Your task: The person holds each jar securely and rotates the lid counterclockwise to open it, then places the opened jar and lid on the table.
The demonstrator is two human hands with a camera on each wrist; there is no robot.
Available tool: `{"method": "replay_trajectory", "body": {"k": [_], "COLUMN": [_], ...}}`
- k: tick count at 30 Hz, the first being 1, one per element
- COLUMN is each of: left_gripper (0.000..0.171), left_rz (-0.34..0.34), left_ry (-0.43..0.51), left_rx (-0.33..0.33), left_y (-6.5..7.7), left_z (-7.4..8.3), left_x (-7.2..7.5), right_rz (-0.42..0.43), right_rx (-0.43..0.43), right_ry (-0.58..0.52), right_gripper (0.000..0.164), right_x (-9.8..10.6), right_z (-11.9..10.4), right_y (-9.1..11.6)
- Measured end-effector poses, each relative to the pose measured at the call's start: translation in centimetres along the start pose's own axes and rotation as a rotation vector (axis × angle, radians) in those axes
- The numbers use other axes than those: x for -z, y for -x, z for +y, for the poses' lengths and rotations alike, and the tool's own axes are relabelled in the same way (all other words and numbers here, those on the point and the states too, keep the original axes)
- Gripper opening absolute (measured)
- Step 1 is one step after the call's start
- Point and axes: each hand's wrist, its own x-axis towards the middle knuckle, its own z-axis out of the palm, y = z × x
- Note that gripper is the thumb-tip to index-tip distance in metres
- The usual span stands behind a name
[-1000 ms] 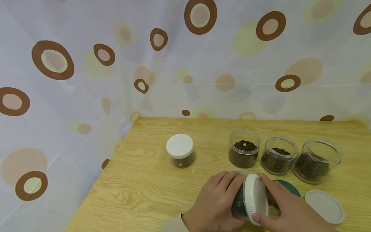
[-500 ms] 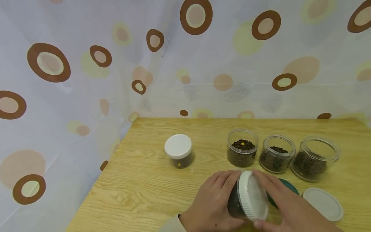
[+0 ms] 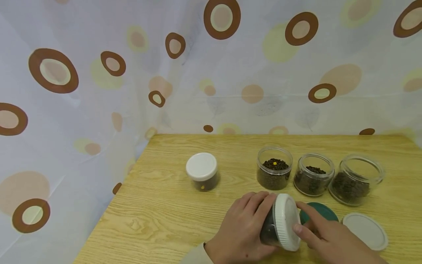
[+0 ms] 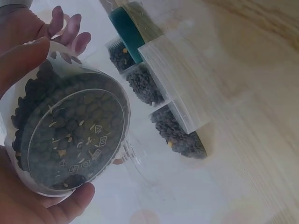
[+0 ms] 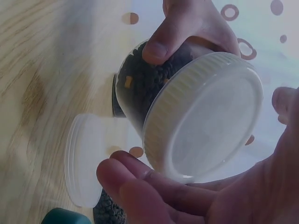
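My left hand (image 3: 242,229) grips a clear plastic jar (image 3: 268,229) of dark bean-like pieces, tilted sideways with its ribbed white screw lid (image 3: 289,222) facing right. Flecks of yellow and pale bits show through the jar's base (image 4: 77,135) in the left wrist view. Beside the lid is my right hand (image 3: 336,234), thumb and fingers parted and loosely bent. In the right wrist view its fingers (image 5: 140,186) lie in front of the lid's lower edge, while the thumb (image 5: 282,102) stands off the lid's face.
Three uncovered jars, the left one (image 3: 274,179), middle one (image 3: 313,183) and right one (image 3: 351,189), hold similar dark pieces. A white-lidded jar (image 3: 202,167) stands farther left. A green lid (image 3: 321,211) and a flat white lid (image 3: 365,231) lie near my right hand.
My right hand has loosened from around the white lid, its fingers drawing back to the right. My left hand keeps its grip on the tilted jar.
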Motion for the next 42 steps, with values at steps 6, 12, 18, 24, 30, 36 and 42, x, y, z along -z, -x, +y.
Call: {"method": "replay_trajectory", "body": {"k": [6, 12, 18, 24, 30, 36, 42], "left_gripper": [0.102, 0.103, 0.098, 0.099, 0.105, 0.106, 0.103], "left_rz": [0.024, 0.040, 0.012, -0.003, 0.019, 0.003, 0.041], "left_ry": [-0.042, -0.070, -0.029, -0.009, -0.002, 0.075, 0.024], "left_rx": [-0.030, -0.056, -0.050, -0.031, -0.031, 0.026, 0.026], "left_y": [0.1, 0.2, 0.3, 0.3, 0.3, 0.2, 0.2], "left_z": [-0.1, -0.3, -0.3, -0.3, -0.3, -0.2, -0.4], "left_x": [-0.2, -0.3, -0.6, -0.5, -0.2, -0.1, -0.4], "right_rz": [0.056, 0.082, 0.317, 0.457, 0.491, 0.401, 0.130], "right_rx": [-0.016, 0.018, 0.326, 0.536, 0.581, 0.406, 0.139], "right_ry": [0.041, 0.047, 0.329, 0.450, 0.428, 0.307, 0.059], "right_gripper": [0.076, 0.091, 0.114, 0.120, 0.120, 0.124, 0.094], "right_x": [-0.7, -1.1, -1.8, -2.0, -1.9, -2.1, -1.3], "right_z": [-0.6, -0.3, 0.6, 0.9, 1.1, 1.1, 1.3], "right_y": [-0.2, -0.3, -0.4, -0.6, -0.6, -0.1, -0.3]}}
